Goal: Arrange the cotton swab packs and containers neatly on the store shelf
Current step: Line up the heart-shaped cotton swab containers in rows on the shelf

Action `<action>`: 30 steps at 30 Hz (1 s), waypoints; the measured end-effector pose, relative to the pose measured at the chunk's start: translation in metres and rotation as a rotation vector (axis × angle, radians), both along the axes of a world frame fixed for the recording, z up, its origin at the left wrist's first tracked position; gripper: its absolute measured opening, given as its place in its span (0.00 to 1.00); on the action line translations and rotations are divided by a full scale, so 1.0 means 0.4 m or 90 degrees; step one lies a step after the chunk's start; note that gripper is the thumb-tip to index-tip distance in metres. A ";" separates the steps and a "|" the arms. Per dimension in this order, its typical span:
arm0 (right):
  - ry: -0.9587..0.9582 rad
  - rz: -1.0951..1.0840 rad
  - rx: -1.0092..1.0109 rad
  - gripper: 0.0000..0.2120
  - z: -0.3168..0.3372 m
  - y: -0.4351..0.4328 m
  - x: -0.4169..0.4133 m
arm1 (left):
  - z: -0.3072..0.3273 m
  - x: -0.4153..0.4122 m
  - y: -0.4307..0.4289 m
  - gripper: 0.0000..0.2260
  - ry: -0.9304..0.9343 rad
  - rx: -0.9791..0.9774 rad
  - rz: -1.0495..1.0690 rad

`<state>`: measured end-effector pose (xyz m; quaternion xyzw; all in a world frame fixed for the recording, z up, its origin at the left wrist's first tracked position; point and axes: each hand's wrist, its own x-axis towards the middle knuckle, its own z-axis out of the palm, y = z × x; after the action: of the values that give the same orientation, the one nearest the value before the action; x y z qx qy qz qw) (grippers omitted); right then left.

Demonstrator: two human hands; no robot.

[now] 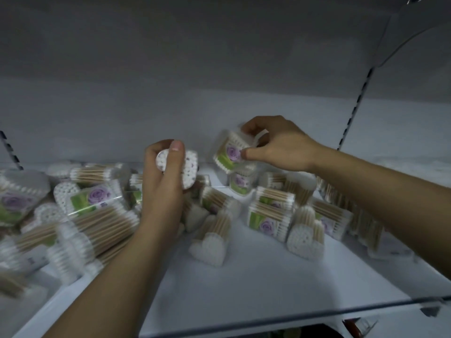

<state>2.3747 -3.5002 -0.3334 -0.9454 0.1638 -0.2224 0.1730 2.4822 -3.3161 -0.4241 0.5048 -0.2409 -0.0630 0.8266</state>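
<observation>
a heart-shaped swab pack is being gripped by the curled fingers of the left hand. a labelled pack is being pinched, tilted, by the right hand above the shelf. a slip is probably being risked, with the stacked pack beneath being toppled.

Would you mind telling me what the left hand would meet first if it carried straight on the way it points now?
Probably the shelf's back wall. The left hand, gripping a heart-shaped swab pack, points over the pile, and nothing shows beyond it, though depth is unclear.
</observation>
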 end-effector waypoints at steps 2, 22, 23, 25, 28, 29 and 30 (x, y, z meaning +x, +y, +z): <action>0.020 0.003 -0.034 0.27 -0.004 0.010 0.032 | 0.006 -0.001 0.001 0.17 0.033 -0.019 0.001; 0.110 -0.003 -0.260 0.24 -0.098 0.030 0.132 | 0.006 0.023 -0.004 0.17 0.101 -0.044 -0.040; 0.117 -0.006 -0.261 0.23 -0.101 0.024 0.129 | 0.008 0.020 -0.005 0.15 0.101 -0.047 -0.040; 0.131 0.001 -0.259 0.23 -0.112 0.020 0.125 | 0.011 0.015 -0.006 0.12 0.093 -0.050 -0.042; 0.138 0.011 -0.289 0.23 -0.122 0.025 0.122 | 0.010 0.009 -0.004 0.12 0.065 -0.049 -0.063; 0.141 0.012 -0.304 0.23 -0.123 0.025 0.120 | 0.009 0.008 -0.003 0.12 0.055 -0.046 -0.068; 0.143 0.009 -0.317 0.23 -0.121 0.025 0.114 | 0.008 0.006 -0.001 0.13 0.044 -0.039 -0.071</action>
<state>2.4202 -3.4901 -0.3820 -0.9786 0.1158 -0.1486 -0.0827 2.4846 -3.3166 -0.4208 0.4626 -0.2417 -0.1187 0.8447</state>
